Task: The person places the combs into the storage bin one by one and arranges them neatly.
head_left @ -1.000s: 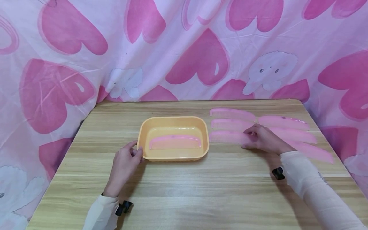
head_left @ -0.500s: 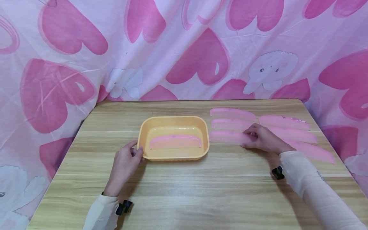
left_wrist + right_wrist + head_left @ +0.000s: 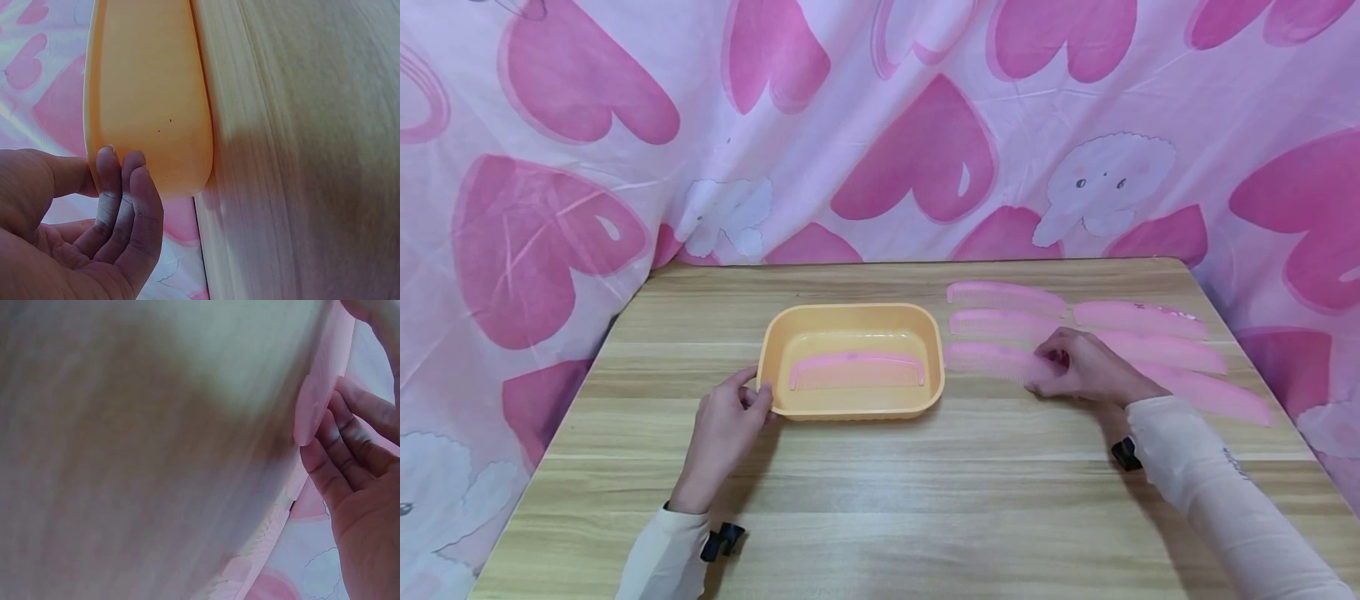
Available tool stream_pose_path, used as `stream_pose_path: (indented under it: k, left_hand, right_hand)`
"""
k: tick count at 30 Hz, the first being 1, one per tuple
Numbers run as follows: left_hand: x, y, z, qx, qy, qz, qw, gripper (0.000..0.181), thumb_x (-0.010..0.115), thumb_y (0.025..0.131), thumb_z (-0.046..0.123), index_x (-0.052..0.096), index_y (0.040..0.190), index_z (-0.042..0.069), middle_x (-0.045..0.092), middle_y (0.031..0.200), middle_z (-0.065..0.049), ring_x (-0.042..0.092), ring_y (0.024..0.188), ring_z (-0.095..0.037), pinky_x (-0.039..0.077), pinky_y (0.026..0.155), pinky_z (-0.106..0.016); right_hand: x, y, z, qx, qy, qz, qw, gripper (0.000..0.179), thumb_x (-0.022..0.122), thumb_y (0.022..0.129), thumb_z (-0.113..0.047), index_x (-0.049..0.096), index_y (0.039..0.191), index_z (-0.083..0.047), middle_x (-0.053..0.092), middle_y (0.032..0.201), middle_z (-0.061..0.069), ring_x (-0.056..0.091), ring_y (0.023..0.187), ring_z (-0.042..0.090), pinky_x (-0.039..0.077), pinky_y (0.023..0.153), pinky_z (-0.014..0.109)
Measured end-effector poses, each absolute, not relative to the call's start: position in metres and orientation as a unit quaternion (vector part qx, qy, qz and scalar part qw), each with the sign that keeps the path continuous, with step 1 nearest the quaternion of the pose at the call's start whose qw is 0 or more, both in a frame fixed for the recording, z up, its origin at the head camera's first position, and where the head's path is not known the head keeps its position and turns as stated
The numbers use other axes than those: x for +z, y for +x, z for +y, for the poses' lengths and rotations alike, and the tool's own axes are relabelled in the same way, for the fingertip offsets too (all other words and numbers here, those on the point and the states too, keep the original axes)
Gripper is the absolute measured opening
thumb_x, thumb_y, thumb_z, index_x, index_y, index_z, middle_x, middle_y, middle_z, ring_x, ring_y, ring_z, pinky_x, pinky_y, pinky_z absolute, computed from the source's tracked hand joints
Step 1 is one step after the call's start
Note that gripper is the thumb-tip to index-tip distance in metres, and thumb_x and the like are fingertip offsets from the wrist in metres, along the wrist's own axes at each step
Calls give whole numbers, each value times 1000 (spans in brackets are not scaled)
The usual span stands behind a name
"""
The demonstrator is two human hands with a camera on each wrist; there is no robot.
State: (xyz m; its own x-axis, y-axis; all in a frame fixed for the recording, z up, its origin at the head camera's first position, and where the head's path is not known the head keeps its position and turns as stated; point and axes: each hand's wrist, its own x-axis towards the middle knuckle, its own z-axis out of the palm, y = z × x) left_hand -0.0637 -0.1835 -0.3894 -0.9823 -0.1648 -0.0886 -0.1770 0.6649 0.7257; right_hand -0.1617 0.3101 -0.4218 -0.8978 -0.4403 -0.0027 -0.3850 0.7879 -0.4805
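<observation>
In the head view, my left hand pinches the left rim of a yellow plastic basin. Its thumb and fingers bend over that rim in the left wrist view. Inside the basin lies one pink comb, teeth toward me. Right of the basin, my right hand pinches the right end of the nearest pink comb in the left column. That comb also shows at the fingertips in the right wrist view. My hand covers its right end.
Behind the gripped comb lie two more combs, a middle comb and a far comb. A second column of pink combs lies farther right on the wooden table. A pink heart-patterned cloth hangs behind.
My right hand has shifted slightly toward me, and the right end of the nearest comb has moved slightly with it. My left hand and the basin have stayed put.
</observation>
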Motion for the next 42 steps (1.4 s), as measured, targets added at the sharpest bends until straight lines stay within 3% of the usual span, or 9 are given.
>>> stream_pose_path:
  k: [11,27,42]
  left_hand:
    - [-388,-63,-184,400,-92,912,12,44,56,100,16,55,139,-4,67,71,-4,56,59,-16,36,47,-25]
    - [-388,-62,-184,403,-94,910,15,45,56,100,15,54,140,-5,68,73,-4,60,61,-15,37,49,-25]
    - [-388,-61,-185,399,-88,912,14,44,56,100,16,55,139,-5,69,72,-2,59,63,-15,39,52,-26]
  right_hand:
    - [-424,-160,312,-255,-208,944,33,46,93,69,-34,75,99,-5,65,89,0,54,78,15,48,68,27]
    - [-404,-159,312,-273,-192,942,30,49,91,72,-32,72,105,-2,68,96,5,56,82,20,49,71,27]
    - [-373,-168,302,-283,-203,937,0,43,91,73,-29,74,103,-3,64,86,3,55,79,20,44,68,23]
